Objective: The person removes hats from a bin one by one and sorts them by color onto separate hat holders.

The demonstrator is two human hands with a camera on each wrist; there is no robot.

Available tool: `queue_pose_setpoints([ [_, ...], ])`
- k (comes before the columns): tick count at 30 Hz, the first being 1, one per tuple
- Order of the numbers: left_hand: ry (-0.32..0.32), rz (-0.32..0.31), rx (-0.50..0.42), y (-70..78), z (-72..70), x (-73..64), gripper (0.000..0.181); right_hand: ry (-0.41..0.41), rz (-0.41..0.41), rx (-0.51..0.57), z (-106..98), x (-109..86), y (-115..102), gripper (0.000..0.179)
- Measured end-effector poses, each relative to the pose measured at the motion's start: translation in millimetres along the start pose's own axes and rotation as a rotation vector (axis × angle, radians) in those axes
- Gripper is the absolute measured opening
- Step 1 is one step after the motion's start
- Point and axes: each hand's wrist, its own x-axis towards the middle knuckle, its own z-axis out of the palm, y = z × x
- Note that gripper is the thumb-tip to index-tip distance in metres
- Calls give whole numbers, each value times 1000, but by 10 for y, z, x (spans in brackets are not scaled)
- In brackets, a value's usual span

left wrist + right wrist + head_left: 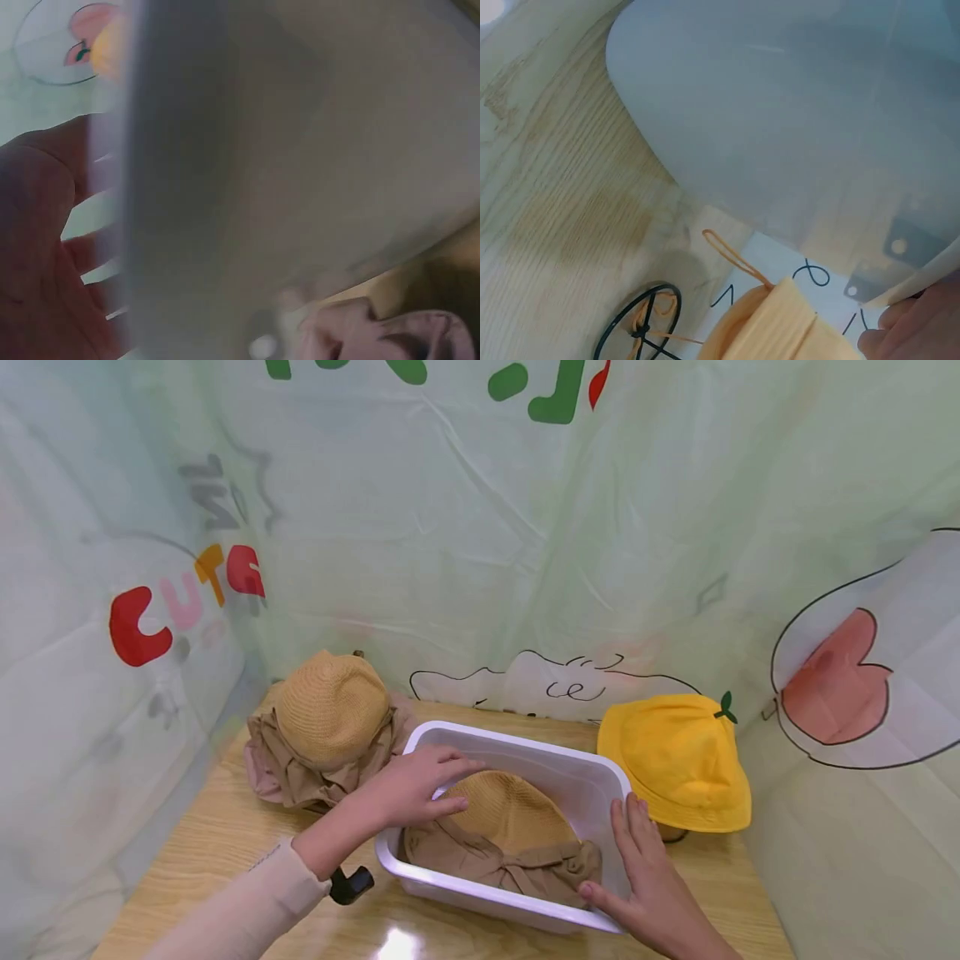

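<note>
A white plastic bin (517,745) stands on the wooden table (202,835). In it lies a straw hat (510,814) with a brown fabric brim. My left hand (416,787) reaches over the bin's left rim, fingers fairly straight, thumb resting on the hat's crown. My right hand (637,868) lies flat against the bin's right wall, fingers straight, thumb at the near corner by the brown brim. In the left wrist view the blurred bin wall (300,150) fills the frame, with my palm (37,247) beside it. The right wrist view shows the bin (795,112) from close up.
A second straw hat (330,710) with a brown brim sits at the table's back left. On the right a yellow hat (678,760) rests on a black wire stand (641,322). Printed pale green sheets (480,527) wall in the table on three sides.
</note>
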Motion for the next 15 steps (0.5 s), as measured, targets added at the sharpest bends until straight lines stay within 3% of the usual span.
queue_pose_setpoints([
  [9, -89, -45, 251, 22, 401, -28, 67, 27, -48, -93, 96, -4, -6, 116],
  [12, -120, -78, 276, 53, 461, -10, 68, 32, -40, -93, 106, -13, -5, 115],
  [15, -150, -117, 242, 82, 538, 41, 70, 31, -25, -71, 103, -35, -4, 114],
])
